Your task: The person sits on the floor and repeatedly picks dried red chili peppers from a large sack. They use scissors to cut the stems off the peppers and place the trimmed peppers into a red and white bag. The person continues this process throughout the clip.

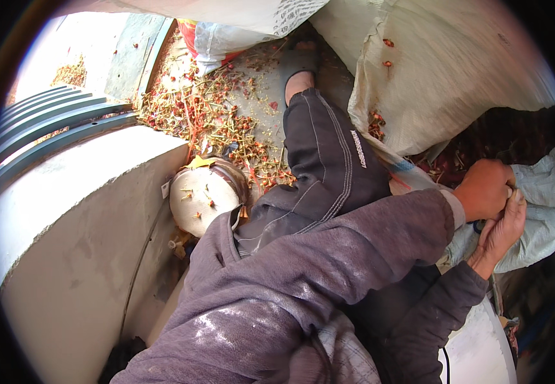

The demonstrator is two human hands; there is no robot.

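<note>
At the right, my left hand [484, 188] is curled with its back to the camera, and its fingertips meet those of my right hand [502, 236]. The right palm is turned partly up, its thumb and fingertips pinched together. Whatever lies between the fingertips is too small or hidden to tell. Behind and below both hands spreads a pale woven plastic sack [541, 211]. A small dark loop [477, 226] shows between the wrists; what it belongs to is hidden. Dark red dried plant matter [460, 163] lies in shadow beside my left hand.
A large white woven sack [431, 81] rises at the upper right. Dried red pods and stalks [210, 115] litter the floor beyond my knee. A round, pale-topped stool [203, 197] stands by the low wall [95, 216]. Blue metal bars [61, 115] are at the left.
</note>
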